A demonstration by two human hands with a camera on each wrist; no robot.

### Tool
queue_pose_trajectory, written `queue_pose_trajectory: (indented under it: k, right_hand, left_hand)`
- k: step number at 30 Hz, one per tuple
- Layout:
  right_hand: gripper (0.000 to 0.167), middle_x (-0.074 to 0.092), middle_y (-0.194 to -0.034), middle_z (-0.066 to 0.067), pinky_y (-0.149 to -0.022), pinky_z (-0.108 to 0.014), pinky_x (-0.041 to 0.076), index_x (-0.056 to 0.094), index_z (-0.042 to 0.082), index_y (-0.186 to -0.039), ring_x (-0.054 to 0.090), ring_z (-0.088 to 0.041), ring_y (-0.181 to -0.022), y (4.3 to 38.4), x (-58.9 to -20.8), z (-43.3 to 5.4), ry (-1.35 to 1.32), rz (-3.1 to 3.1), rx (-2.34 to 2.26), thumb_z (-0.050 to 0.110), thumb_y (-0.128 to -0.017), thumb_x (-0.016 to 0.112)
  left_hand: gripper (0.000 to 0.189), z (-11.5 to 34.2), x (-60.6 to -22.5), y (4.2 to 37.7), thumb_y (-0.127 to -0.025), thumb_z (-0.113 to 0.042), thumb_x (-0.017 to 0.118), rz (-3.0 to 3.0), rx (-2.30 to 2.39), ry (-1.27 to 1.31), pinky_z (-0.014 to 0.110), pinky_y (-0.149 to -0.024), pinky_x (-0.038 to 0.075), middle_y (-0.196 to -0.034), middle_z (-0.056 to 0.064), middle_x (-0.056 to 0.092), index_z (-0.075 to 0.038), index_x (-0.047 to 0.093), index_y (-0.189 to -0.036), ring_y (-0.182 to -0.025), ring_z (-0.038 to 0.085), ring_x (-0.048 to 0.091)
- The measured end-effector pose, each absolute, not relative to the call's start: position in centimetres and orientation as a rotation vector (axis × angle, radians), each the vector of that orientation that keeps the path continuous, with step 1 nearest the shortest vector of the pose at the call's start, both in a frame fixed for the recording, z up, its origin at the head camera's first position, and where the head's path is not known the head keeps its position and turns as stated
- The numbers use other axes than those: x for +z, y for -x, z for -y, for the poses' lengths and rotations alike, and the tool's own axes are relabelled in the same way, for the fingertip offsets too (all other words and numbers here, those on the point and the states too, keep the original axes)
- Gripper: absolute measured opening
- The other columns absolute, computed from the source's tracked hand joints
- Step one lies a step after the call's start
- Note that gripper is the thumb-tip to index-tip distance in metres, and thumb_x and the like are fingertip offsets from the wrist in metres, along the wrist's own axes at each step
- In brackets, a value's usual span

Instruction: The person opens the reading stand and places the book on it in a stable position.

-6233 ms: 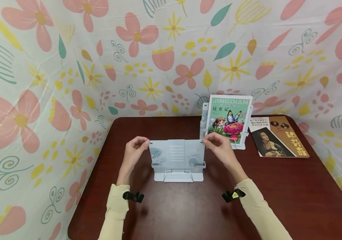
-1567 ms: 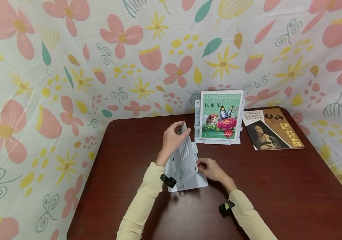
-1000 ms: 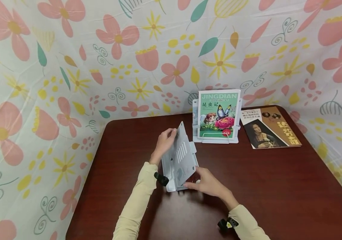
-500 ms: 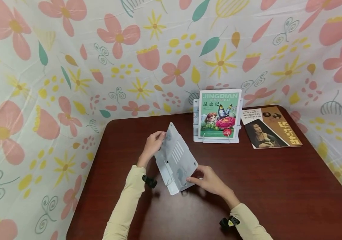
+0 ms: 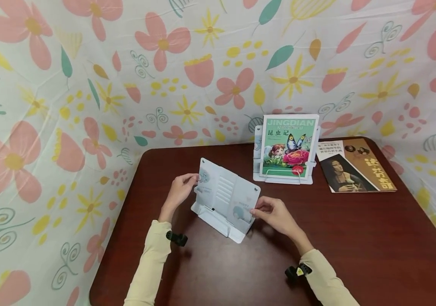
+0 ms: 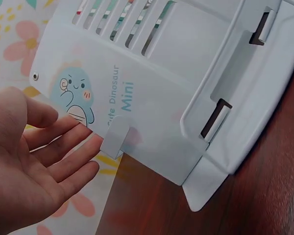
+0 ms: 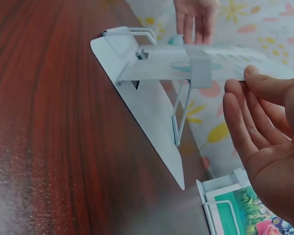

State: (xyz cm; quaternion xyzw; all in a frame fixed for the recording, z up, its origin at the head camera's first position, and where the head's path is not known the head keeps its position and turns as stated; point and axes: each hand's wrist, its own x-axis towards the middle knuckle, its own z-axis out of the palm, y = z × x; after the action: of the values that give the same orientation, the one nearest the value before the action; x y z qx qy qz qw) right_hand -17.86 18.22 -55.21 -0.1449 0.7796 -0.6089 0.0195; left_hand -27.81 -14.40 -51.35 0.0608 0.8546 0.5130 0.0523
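Note:
A pale blue-white book stand (image 5: 225, 195) with slots and cartoon prints stands upright on the table, turned at an angle, its base and wire page holder to the front. My left hand (image 5: 181, 189) is at its left edge. In the left wrist view, the relaxed fingers (image 6: 71, 147) touch the rear of that edge and the thumb is apart from the panel. My right hand (image 5: 277, 212) pinches the panel's right edge between thumb and fingers, as the right wrist view shows. There the wire support leg (image 7: 180, 112) behind the panel meets the base.
A second stand (image 5: 257, 165) at the back holds a green-covered book (image 5: 288, 146) upright. To its right a brown and white book (image 5: 355, 165) lies flat. A flowered cloth (image 5: 218, 85) hangs behind the dark wooden table (image 5: 374, 246).
The book stand first faced me, then was turned sideways, and now has swung back to face mostly front. The left hand moved leftward with its edge; the right hand moved to the right edge.

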Motion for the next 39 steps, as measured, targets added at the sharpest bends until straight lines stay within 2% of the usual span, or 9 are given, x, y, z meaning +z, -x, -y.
queue_pose_trajectory:
  k: [8,11,15,20,26,30,33,35,39]
  right_hand:
    - [0.015,0.073,-0.091,-0.025,-0.068,-0.035,0.062,0.069,-0.004,-0.095,0.075,-0.025,-0.075,19.5,-55.2,-19.8,0.253,-2.482,-2.002,0.009,-0.091,0.076]
    - [0.021,0.074,-0.091,-0.022,-0.069,-0.034,0.062,0.07,-0.003,-0.095,0.074,-0.021,-0.074,20.6,-55.2,-20.1,0.113,-2.55,-1.991,0.016,-0.09,0.078]
    - [0.028,0.074,-0.092,-0.015,-0.069,-0.022,0.059,0.072,0.001,-0.096,0.07,-0.009,-0.074,22.1,-55.2,-20.3,-0.097,-2.661,-1.934,0.027,-0.089,0.081]
    - [0.03,0.074,-0.094,-0.016,-0.065,-0.013,0.053,0.072,0.002,-0.096,0.065,-0.002,-0.073,23.6,-55.0,-20.2,-0.237,-2.739,-1.923,0.029,-0.088,0.081]
    - [0.028,0.075,-0.097,-0.02,-0.064,-0.011,0.05,0.072,0.001,-0.096,0.062,0.005,-0.072,23.9,-54.7,-20.3,-0.287,-2.802,-1.933,0.026,-0.088,0.081]
    - [0.023,0.075,-0.098,-0.023,-0.065,-0.011,0.052,0.072,-0.001,-0.099,0.064,0.006,-0.073,23.5,-54.7,-20.8,-0.203,-2.792,-1.985,0.02,-0.091,0.078]
    - [0.019,0.075,-0.096,-0.025,-0.066,-0.012,0.054,0.072,-0.004,-0.101,0.067,0.005,-0.072,22.8,-54.6,-22.3,-0.151,-2.792,-2.041,0.014,-0.094,0.073]
    - [0.018,0.075,-0.094,-0.021,-0.068,-0.011,0.053,0.072,-0.004,-0.102,0.065,0.007,-0.072,22.1,-54.4,-24.1,-0.195,-2.863,-2.014,0.013,-0.095,0.071]
    - [0.021,0.072,-0.091,-0.005,-0.072,-0.009,0.044,0.072,-0.002,-0.105,0.055,0.014,-0.074,20.9,-54.1,-30.2,-0.512,-3.094,-1.855,0.017,-0.097,0.068]
  left_hand:
    - [0.03,14.5,-51.4,27.0,-0.104,-0.02,0.057,-2.585,1.599,-0.195,0.046,-0.1,0.054,-0.128,0.014,0.069,-0.007,0.068,-0.129,-0.117,0.029,0.068]
    - [0.029,14.5,-51.7,26.7,-0.103,-0.019,0.059,-2.596,1.608,-0.188,0.045,-0.098,0.055,-0.125,0.015,0.07,-0.006,0.069,-0.127,-0.115,0.031,0.069]
    - [0.027,14.4,-52.2,26.3,-0.102,-0.019,0.06,-2.602,1.63,-0.181,0.044,-0.095,0.055,-0.119,0.016,0.072,-0.005,0.07,-0.123,-0.111,0.035,0.07]
    - [0.024,14.0,-52.9,25.9,-0.102,-0.018,0.061,-2.593,1.684,-0.165,0.04,-0.09,0.054,-0.116,0.014,0.074,-0.006,0.072,-0.119,-0.107,0.035,0.072]
    - [0.023,13.4,-53.3,25.9,-0.102,-0.017,0.061,-2.559,1.732,-0.158,0.042,-0.09,0.053,-0.116,0.017,0.073,-0.004,0.071,-0.118,-0.109,0.041,0.07]
    - [0.023,12.6,-53.6,25.7,-0.101,-0.013,0.061,-2.677,1.811,-0.111,0.038,-0.093,0.053,-0.119,0.013,0.071,-0.006,0.069,-0.121,-0.11,0.032,0.068]
    - [0.025,10.8,-53.3,25.6,-0.096,-0.001,0.06,-2.922,2.073,-0.127,0.032,-0.093,0.051,-0.117,0.015,0.066,-0.005,0.068,-0.119,-0.109,0.027,0.064]
    - [0.027,8.8,-52.7,25.4,-0.09,0.009,0.057,-3.081,2.309,-0.257,0.031,-0.09,0.05,-0.111,0.017,0.063,-0.001,0.069,-0.112,-0.104,0.029,0.061]
    - [0.026,2.8,-51.5,24.2,-0.079,0.019,0.051,-3.162,2.45,-0.947,0.031,-0.078,0.051,-0.093,0.018,0.061,0.003,0.067,-0.094,-0.087,0.03,0.059]
